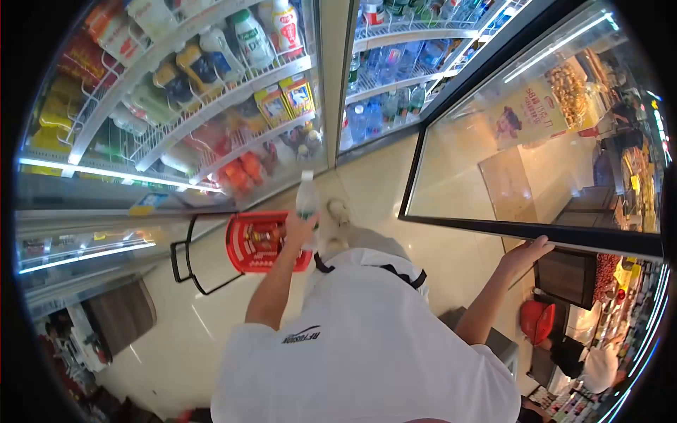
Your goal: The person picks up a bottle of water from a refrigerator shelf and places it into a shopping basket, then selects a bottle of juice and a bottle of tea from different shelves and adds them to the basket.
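My left hand (300, 230) is closed around a clear plastic bottle (307, 197) with a white cap, holding it upright above the floor. Under that hand sits a red shopping basket (234, 250) with packaged goods inside and its black handle folded out to the left. On the other side, my right hand (527, 255) grips the dark edge of an open glass fridge door (493, 227). Finer detail of the fingertips at the door edge is hard to make out.
Ahead is an open fridge compartment with bottled drinks (367, 116) on wire shelves. A neighbouring glass-fronted fridge (211, 92) holds bottles and packs. Dark display counters and a red basket (537, 321) stand at right, with another person (599, 368) nearby.
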Demonstrator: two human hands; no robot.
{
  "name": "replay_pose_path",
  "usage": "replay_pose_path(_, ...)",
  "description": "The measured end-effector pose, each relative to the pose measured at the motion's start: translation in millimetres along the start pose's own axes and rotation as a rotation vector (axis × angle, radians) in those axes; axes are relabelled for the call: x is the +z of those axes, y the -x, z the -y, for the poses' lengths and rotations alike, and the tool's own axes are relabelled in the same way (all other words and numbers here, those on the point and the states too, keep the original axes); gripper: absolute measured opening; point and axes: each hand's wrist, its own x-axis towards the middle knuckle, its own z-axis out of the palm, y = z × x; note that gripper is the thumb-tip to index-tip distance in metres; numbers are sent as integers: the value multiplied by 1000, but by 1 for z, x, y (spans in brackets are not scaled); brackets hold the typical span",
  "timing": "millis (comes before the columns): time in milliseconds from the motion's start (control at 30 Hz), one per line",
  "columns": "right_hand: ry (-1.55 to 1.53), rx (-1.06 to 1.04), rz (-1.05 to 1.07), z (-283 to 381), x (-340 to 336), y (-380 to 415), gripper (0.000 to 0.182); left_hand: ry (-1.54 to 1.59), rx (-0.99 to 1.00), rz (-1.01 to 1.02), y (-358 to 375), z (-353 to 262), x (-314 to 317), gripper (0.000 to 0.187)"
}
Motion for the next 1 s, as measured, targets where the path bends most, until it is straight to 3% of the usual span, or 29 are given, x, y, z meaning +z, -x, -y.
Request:
replay_pose_path(33,101,22,-110,15,12,-1,69,276,77,61,-7,-40,2,53)
replay_pose_path(100,172,17,-377,2,20,-21,64,550,-169,254,-1,-136,-14,48)
replay_pose_path(167,131,-40,-408,-27,6,-44,61,977,-225,594,-6,-180,-14,48)
replay_pose_path(200,73,-99,-446,-36,6,-54,58,983,-231,591,-5,-196,-12,48)
replay_pose_path(233,23,-124,-551,-36,10,-58,51,1134,-175,723,-5,-211,-10,53)
replay_pose_path(367,57,-175,-548,-38,5,-74,48,1598,-90,1002,6,-290,-10,69)
replay_pose_path(400,78,-168,-556,-42,0,-77,47,1578,-97,1005,3,-302,-6,69)
replay_pose_path(467,102,-155,-583,-47,-7,-79,46,1644,9,1195,-9,-318,3,79)
replay_pose_path(533,80,-44,-635,-51,-13,-89,43,1646,-17,1199,-19,-336,19,81)
replay_pose_path(733,123,-83,-641,-52,-15,-118,42,1631,-210,1158,-70,-392,76,72)
replay_pose_path(800,98,-64,-661,-58,-20,-129,29,1580,-213,1120,-82,-411,97,70)
replay_pose_path(833,172,-174,-579,-62,-24,-135,33,1545,-223,1073,-90,-418,106,68)
replay_pose_path(933,124,-64,-620,-72,-34,-146,33,1496,-212,1020,-115,-432,129,62)
replay_pose_path(1000,213,-125,-597,-79,-43,-152,33,1465,-131,1027,-129,-442,137,59)
